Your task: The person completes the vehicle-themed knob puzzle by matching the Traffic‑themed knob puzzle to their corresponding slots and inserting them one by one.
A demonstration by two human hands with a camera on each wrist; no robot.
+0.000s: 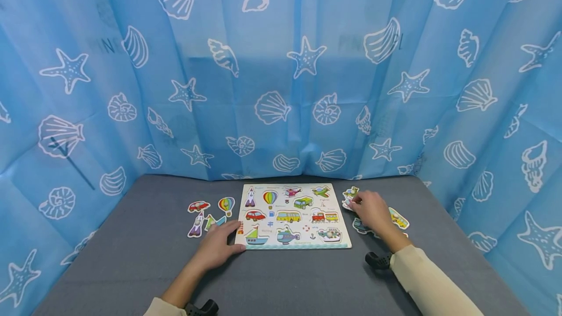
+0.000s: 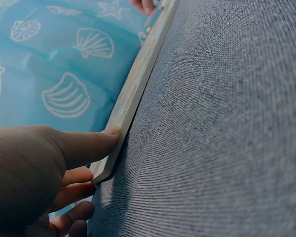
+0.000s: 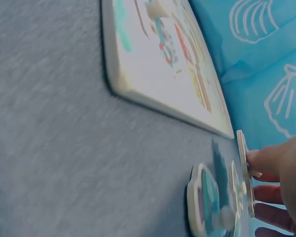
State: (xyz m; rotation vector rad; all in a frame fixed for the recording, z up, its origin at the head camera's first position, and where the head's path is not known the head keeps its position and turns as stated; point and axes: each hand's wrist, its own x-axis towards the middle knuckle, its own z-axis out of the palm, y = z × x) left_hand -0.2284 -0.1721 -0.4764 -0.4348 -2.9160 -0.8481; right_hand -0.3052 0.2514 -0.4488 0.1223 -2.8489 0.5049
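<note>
watching from way over here, i've got the left hand [image 1: 217, 243] clasping the near left corner of the puzzle board [image 1: 300, 243], thumb on the front edge and the other fingers tucked in at the side. board's flat on the desk [image 1: 281, 282]. right hand [image 1: 372, 210] has its fingers pinching a thin loose piece [image 3: 241, 145], tipped up just off the board's right side.

what could go wrong imo: it's crowded over there. the green plane piece [image 1: 351, 192] is right by those fingers and the dark piece [image 1: 360, 227] is partly hidden by the wrist, so a sloppy lift could drag one along. that thin edge also looks slippy, so a twist might drop it. and if the left hand slides outward it could knock the sailboat piece [image 1: 210, 220] right beside it.

containers: closest thing is the board's shaped slots. i can make out a rocket picture [image 1: 250, 197], a balloon picture [image 1: 270, 199] and a train picture [image 1: 324, 216], but can't tell whether any slot has a piece seated.
</note>
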